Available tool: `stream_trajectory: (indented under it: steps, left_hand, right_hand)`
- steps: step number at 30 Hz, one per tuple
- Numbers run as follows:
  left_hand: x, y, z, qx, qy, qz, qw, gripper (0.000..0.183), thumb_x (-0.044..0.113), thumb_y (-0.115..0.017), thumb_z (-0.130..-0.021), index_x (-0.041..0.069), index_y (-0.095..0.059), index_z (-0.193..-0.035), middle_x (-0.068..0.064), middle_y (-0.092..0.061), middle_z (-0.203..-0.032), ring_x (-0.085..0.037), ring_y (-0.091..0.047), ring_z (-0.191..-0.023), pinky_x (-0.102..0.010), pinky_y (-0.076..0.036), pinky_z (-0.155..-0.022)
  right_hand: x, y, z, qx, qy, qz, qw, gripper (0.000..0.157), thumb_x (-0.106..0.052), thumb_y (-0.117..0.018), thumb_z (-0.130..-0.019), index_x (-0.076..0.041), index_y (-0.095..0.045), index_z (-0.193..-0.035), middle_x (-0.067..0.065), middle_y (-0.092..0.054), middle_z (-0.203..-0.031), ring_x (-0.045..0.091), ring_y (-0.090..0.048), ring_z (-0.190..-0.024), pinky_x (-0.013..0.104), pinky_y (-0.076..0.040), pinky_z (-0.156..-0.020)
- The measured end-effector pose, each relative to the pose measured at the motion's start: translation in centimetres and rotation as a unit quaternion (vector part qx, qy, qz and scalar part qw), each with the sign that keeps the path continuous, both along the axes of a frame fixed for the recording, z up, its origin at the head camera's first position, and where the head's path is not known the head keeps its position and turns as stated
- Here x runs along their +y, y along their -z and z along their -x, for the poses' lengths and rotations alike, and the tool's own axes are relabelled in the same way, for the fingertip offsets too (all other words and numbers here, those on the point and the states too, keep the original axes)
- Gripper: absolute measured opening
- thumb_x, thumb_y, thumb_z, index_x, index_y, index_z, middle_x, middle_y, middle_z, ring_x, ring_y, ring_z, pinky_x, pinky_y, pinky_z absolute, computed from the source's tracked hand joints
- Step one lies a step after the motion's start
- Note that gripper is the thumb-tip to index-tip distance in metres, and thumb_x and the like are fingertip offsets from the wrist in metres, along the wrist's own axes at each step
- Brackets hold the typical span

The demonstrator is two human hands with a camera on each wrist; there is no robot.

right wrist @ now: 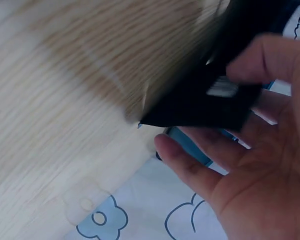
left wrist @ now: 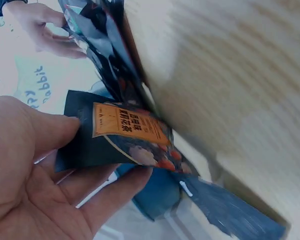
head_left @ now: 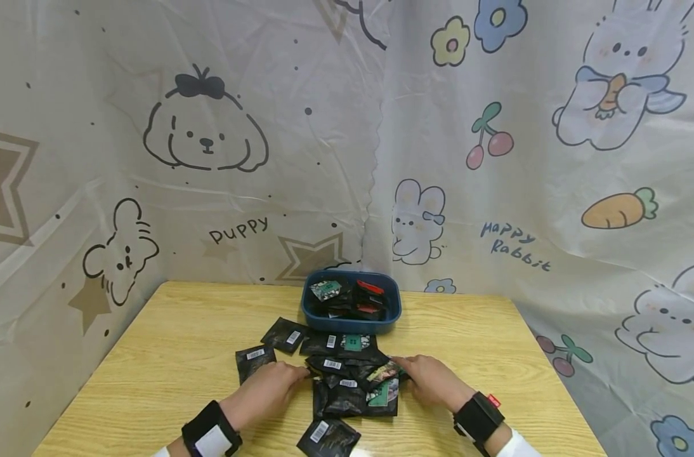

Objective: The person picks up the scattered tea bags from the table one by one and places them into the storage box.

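Black tea sachets lie in an overlapping pile [head_left: 347, 397] between the two hands in the head view. My left hand [head_left: 269, 390] is at the pile's left side. In the left wrist view its thumb and fingers pinch a black sachet with an orange label [left wrist: 130, 127]. At the pile's right side is my right hand [head_left: 432, 381]. The right wrist view has it pinching the edge of a dark sachet with a small white label [right wrist: 200, 107], partly blurred. In the head view, the fingertips of both hands are partly hidden by the sachets.
Behind the pile stands a blue basket [head_left: 349, 327] holding several more sachets. One loose sachet [head_left: 328, 438] lies at the front, others [head_left: 284, 335] at the back left. The wooden table [head_left: 170, 355] meets a printed cloth [head_left: 324, 158] at its back and sides.
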State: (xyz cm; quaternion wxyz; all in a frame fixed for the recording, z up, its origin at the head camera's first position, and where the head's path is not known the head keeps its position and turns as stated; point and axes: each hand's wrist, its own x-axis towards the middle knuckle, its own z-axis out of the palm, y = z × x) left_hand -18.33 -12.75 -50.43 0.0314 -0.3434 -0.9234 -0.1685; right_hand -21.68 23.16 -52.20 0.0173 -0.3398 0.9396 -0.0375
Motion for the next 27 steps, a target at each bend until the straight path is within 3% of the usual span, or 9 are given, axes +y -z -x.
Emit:
stream_trajectory:
  steps: [5,9,14,19,27]
  left_hand:
    - [-0.4,-1.0,0.2,-0.013,-0.014,-0.015,0.9997,0.019,0.006,-0.057,-0.093,0.015,-0.07,-0.103,-0.002,-0.075,-0.094,-0.009,-0.066,-0.081,-0.035,-0.057,-0.063]
    - [-0.7,-2.1,0.6,0.011,-0.028,-0.016,0.9994,0.02,0.006,-0.058,-0.093,0.014,-0.07,-0.106,-0.002,-0.075,-0.097,-0.01,-0.066,-0.084,-0.034,-0.058,-0.067]
    - [-0.6,-4.4,1.7,0.07,-0.031,-0.032,0.9966,0.022,0.003,-0.06,-0.091,0.01,-0.069,-0.11,-0.003,-0.075,-0.098,-0.011,-0.067,-0.083,-0.031,-0.059,-0.066]
    - [-0.1,-6.8,3.4,0.14,-0.025,-0.05,0.9886,0.028,-0.002,-0.062,-0.088,0.007,-0.067,-0.114,-0.006,-0.074,-0.101,-0.013,-0.068,-0.082,-0.03,-0.059,-0.065]
    - [1.6,-9.0,6.0,0.154,-0.026,-0.041,0.9869,0.022,0.004,-0.056,-0.094,0.011,-0.067,-0.113,-0.003,-0.073,-0.093,-0.007,-0.062,-0.07,-0.027,-0.054,-0.057]
  right_hand:
    - [0.7,-1.1,-0.3,0.053,-0.018,0.012,0.998,0.028,-0.003,-0.062,-0.089,-0.008,-0.069,-0.115,0.007,-0.074,-0.103,0.021,-0.068,-0.09,0.037,-0.058,-0.076]
    - [1.3,-3.2,-0.3,0.077,-0.013,0.033,0.996,0.021,-0.002,-0.063,-0.089,-0.007,-0.071,-0.107,0.008,-0.076,-0.097,0.021,-0.07,-0.084,0.036,-0.059,-0.071]
    - [1.5,-6.1,0.3,0.098,0.002,0.059,0.993,0.023,-0.004,-0.062,-0.09,-0.007,-0.07,-0.111,0.009,-0.075,-0.099,0.021,-0.07,-0.081,0.036,-0.059,-0.068]
    - [0.6,-8.4,1.5,0.136,-0.012,0.086,0.987,0.027,-0.005,-0.059,-0.093,-0.01,-0.068,-0.117,0.007,-0.075,-0.104,0.019,-0.07,-0.085,0.036,-0.059,-0.071]
    - [-1.5,-10.5,3.8,0.164,-0.028,0.103,0.981,0.029,-0.005,-0.056,-0.095,-0.008,-0.065,-0.121,0.009,-0.074,-0.105,0.019,-0.069,-0.086,0.035,-0.059,-0.072]
